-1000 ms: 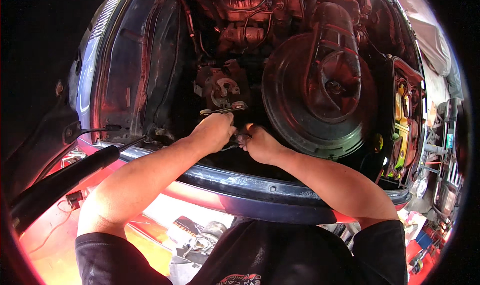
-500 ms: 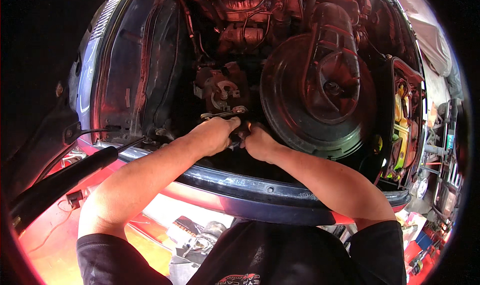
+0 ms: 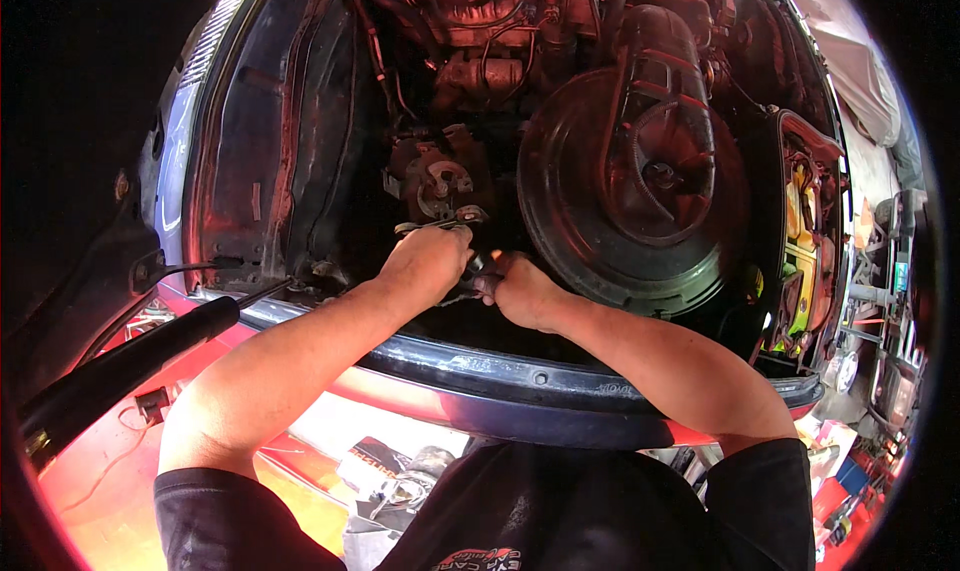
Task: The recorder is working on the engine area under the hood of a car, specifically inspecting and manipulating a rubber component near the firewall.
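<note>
My left hand and my right hand are close together inside the vehicle's rear compartment, just past its near edge. Both are closed, fingers curled in around a small dark part lying between them. Skin and shadow hide most of this part, so its kind cannot be made out. Right beyond my left hand is a flat metal piece with rounded ends. Farther in stands a metal bracket with a curved plate, mounted in the dark bay.
A large round black air-cleaner housing with a ribbed duct fills the right side. Red-lit engine parts lie beyond. The body edge passes under my forearms. At left a black strut slants across; a lamp unit is at right.
The hands stay at the same spot with small shifts. My left hand has moved slightly nearer and tilted, showing more of the dark part between the hands.
</note>
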A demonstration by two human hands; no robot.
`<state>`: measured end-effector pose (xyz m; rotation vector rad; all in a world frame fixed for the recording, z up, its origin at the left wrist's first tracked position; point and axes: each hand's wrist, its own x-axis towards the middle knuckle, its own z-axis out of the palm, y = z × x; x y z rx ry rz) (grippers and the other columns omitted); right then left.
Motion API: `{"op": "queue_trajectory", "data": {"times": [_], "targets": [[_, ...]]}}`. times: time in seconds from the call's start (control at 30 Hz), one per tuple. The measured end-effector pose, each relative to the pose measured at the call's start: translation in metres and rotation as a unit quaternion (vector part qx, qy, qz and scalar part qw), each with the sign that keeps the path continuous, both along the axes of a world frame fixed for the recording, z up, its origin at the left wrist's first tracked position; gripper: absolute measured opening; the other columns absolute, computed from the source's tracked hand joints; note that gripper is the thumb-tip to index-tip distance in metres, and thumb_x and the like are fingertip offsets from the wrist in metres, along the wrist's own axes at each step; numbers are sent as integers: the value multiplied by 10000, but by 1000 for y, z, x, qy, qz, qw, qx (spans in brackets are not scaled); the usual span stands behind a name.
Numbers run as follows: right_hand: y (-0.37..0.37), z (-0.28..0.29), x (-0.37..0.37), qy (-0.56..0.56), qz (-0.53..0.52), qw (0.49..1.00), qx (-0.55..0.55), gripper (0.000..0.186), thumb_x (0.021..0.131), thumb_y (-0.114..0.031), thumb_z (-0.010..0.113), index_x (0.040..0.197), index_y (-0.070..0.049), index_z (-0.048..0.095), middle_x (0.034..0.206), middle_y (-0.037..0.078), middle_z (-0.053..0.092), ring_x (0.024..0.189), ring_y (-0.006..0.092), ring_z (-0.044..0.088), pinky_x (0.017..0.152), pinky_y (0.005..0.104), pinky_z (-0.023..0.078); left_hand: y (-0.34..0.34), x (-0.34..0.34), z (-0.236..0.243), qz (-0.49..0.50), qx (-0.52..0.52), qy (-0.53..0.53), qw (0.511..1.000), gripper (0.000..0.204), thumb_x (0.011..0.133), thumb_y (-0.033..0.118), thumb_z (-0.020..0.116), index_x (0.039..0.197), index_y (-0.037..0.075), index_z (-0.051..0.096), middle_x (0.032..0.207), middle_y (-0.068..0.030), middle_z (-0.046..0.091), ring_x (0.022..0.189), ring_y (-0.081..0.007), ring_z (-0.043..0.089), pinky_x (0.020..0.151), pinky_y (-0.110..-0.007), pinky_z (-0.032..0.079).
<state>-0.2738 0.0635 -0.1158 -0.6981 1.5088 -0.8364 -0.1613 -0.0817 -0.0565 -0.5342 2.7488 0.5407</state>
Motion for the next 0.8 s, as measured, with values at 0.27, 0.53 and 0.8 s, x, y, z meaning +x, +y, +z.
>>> {"op": "queue_trajectory", "data": {"times": [0.27,0.53,0.8], "targets": [[-3,5,1,-73,-8,997,-7,130,1034,-91,553,961,-8,622,800,28,609,764,143,521,738,332,453,-13,13,-14,34,101,43,993,103,921,39,561,889,-48,607,855,-303,657,883,-506,656,760,-540,510],[-3,-15,3,-18,-28,999,-4,122,1023,-112,571,963,-20,622,814,28,614,772,147,538,739,333,455,-18,10,4,58,183,-66,979,197,947,144,630,892,-45,633,862,-287,663,905,-476,659,776,-523,501],[1,1,6,84,-41,993,-73,164,1006,-115,586,1076,20,650,861,143,662,825,240,619,797,391,482,-6,5,-3,82,66,-41,994,208,951,190,681,949,-17,666,909,-266,693,952,-470,673,824,-524,513]]}}
